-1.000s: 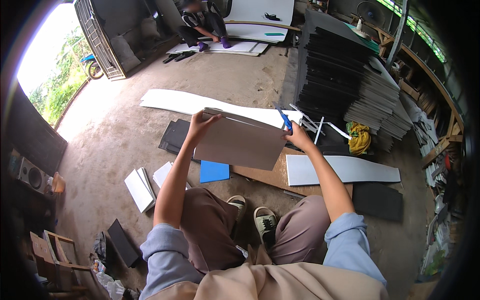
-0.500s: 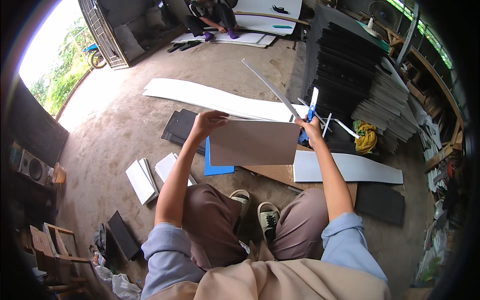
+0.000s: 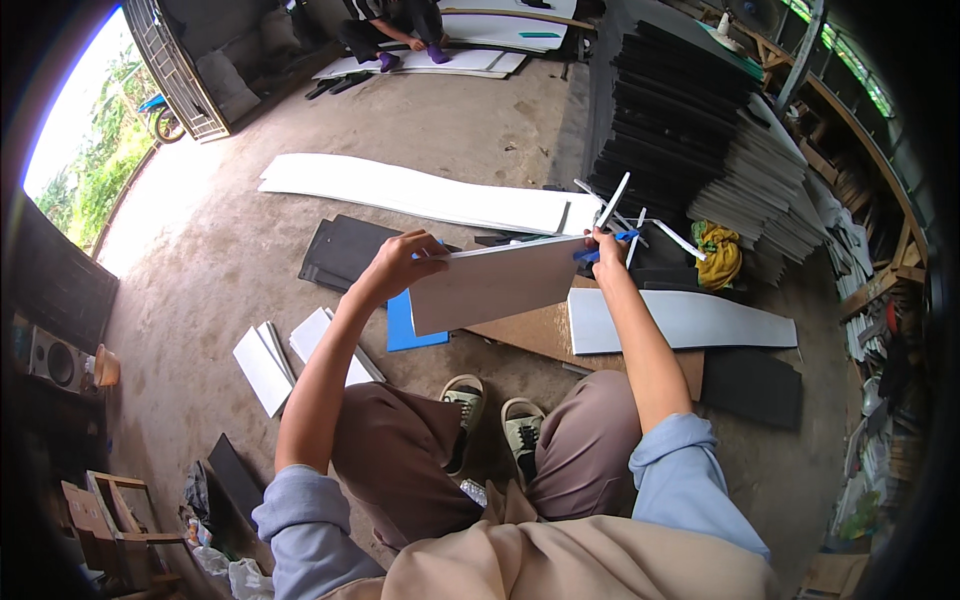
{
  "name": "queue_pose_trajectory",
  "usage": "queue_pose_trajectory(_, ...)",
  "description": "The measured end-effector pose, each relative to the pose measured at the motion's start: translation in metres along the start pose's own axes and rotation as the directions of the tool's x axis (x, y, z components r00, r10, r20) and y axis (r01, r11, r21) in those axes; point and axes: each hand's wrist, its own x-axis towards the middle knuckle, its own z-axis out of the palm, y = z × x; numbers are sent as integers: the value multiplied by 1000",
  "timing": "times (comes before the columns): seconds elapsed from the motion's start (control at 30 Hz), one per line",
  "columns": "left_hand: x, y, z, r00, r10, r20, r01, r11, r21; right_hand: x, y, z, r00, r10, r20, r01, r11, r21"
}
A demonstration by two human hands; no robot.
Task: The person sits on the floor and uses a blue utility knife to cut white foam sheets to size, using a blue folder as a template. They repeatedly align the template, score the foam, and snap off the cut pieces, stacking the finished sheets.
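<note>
A flat rectangular board (image 3: 500, 288), grey-brown on the face toward me with a thin white top edge, is held up before my knees. My left hand (image 3: 408, 258) grips its upper left corner, thumb on the near side and fingers over the top. At its upper right corner my right hand (image 3: 608, 258) is closed on the board, and a blue-handled cutter (image 3: 627, 235) shows at the same fingers. Just beyond that hand, a narrow white strip (image 3: 613, 198) slants upward; I cannot tell whether the hand touches it. Other thin white strips (image 3: 678, 238) lie behind.
Long white boards (image 3: 420, 195) lie ahead, a white panel (image 3: 690, 322) at right, a blue sheet (image 3: 415, 325) below the held board. White pieces (image 3: 265, 368) lie left. Tall stacks of dark sheets (image 3: 665, 120) stand right, near a yellow cloth (image 3: 717, 255). Another person (image 3: 400, 30) sits far off.
The held board has tilted, its right end raised and its white top edge now showing. The long strip that stuck up left of my right hand no longer shows there. The blue cutter has turned flatter.
</note>
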Motion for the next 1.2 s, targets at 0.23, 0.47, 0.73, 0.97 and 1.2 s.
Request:
queue_pose_trajectory(0.23, -4, -4, 0, 1000, -16, 9, 16, 1000, -7, 13, 26, 8, 982, 189, 22, -190, 970, 148)
queue_pose_trajectory(0.47, -2, 16, 9, 990, 68, 127, -81, 992, 100, 44, 65, 12, 955, 295, -39, -276, 926, 256)
queue_pose_trajectory(0.73, -20, 1, -3, 992, 6, 127, -28, 985, 170, 76, 124, 21, 919, 340, 201, -370, 918, 141)
queue_pose_trajectory(0.97, -57, -24, -50, 955, -268, -128, 286, 946, 152, 84, 89, -72, 948, 299, -110, -313, 937, -155)
queue_pose_trajectory(1.2, -51, -65, -31, 890, -430, -154, 435, 900, 4, 91, 62, -43, 932, 232, 278, -23, 803, -595)
